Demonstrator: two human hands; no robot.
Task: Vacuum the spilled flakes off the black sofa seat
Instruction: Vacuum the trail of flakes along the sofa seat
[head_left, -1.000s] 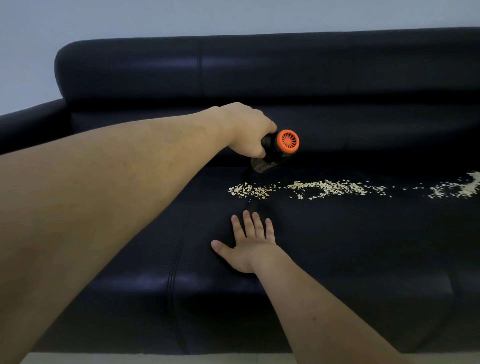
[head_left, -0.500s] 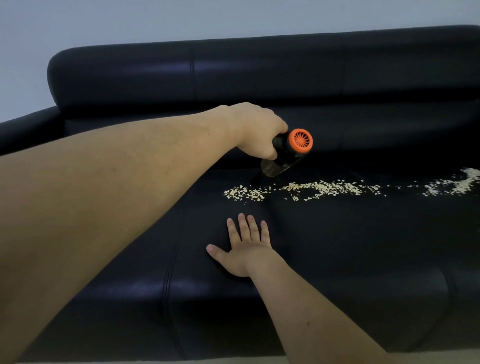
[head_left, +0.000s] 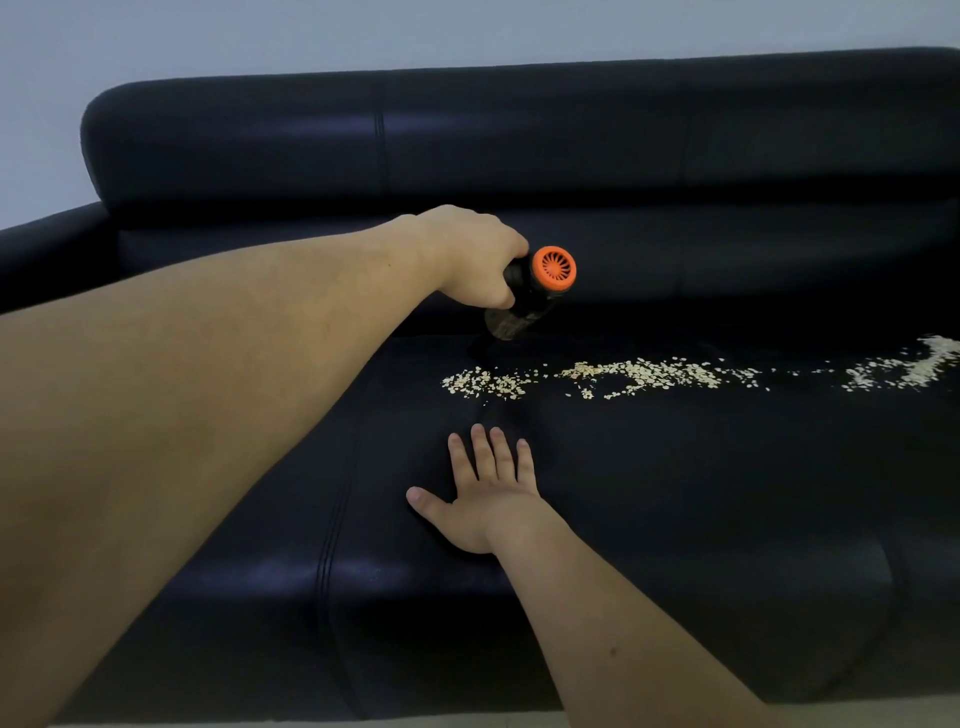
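A pale grey wall (head_left: 260, 36) stands behind the black leather sofa (head_left: 675, 156), whose padded backrest runs across the whole view. At the far left its armrest (head_left: 47, 244) slopes down toward me. A stitched seam (head_left: 332, 519) runs front to back through the seat (head_left: 701, 493), left of my hands.

My left arm reaches in from the lower left, and my left hand (head_left: 467, 260) is curled round the black body of a small handheld vacuum (head_left: 530, 296). Its round orange vented end cap (head_left: 555, 267) faces me, tilted up and to the right, while the clear dust cup and the nozzle point down and to the left at the seat. The nozzle tip is lost in the dark leather, so I cannot tell whether it touches the surface; it sits just behind the left end of the spill.

Nearer to me, my right hand (head_left: 480, 499) lies palm down on the seat, fingers straight and slightly spread, holding nothing, just in front of the flakes.

The pale flakes (head_left: 649, 374) lie in a thin, broken band across the seat, running from just below the vacuum to a denser patch at the right edge.
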